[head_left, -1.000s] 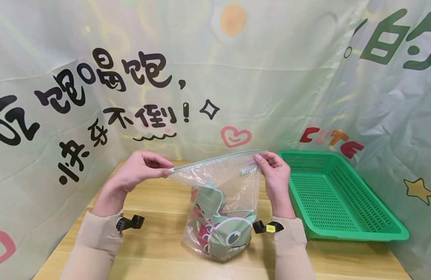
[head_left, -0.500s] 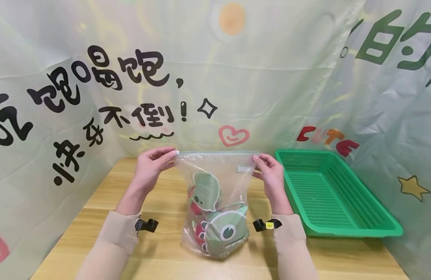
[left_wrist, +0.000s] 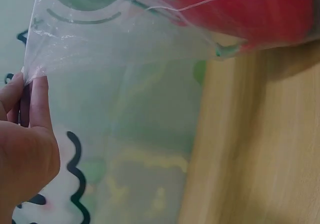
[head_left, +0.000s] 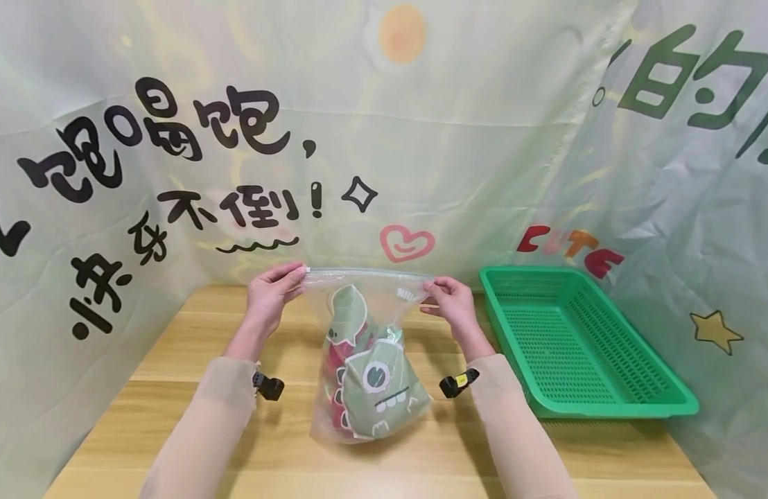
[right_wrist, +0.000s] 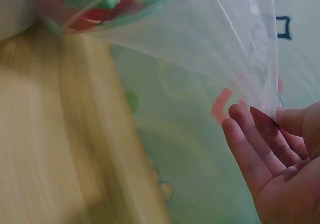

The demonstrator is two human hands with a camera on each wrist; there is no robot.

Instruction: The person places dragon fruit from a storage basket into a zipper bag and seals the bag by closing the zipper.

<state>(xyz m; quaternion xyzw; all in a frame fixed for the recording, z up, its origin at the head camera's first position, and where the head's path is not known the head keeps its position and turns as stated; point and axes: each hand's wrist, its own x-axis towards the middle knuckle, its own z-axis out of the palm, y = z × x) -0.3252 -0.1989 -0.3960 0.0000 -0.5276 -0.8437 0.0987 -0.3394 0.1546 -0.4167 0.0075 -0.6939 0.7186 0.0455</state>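
Observation:
A clear zip bag (head_left: 384, 291) hangs between both hands over the wooden table (head_left: 190, 388), its zip edge stretched nearly straight across the top. Inside it sit a green cartoon-monster item (head_left: 384, 388) with a big eye and white teeth, a green leaf-shaped piece (head_left: 348, 312) and something red (left_wrist: 250, 14). My left hand (head_left: 272, 294) pinches the top left corner, by the white zip slider (head_left: 306, 269). With thumb and forefinger, my right hand (head_left: 452, 303) pinches the top right corner; its other fingers (right_wrist: 250, 156) are spread loosely in the right wrist view.
A green plastic basket (head_left: 608, 410) with slotted walls stands on the right of the table. Printed cloth (head_left: 484, 138) with lettering, a heart and a star walls off the back and sides.
My left hand has come up and inward, and the slanted zip edge has levelled. The bag has turned slightly, with the monster face now facing forward and tilted. Both hands keep their pinch.

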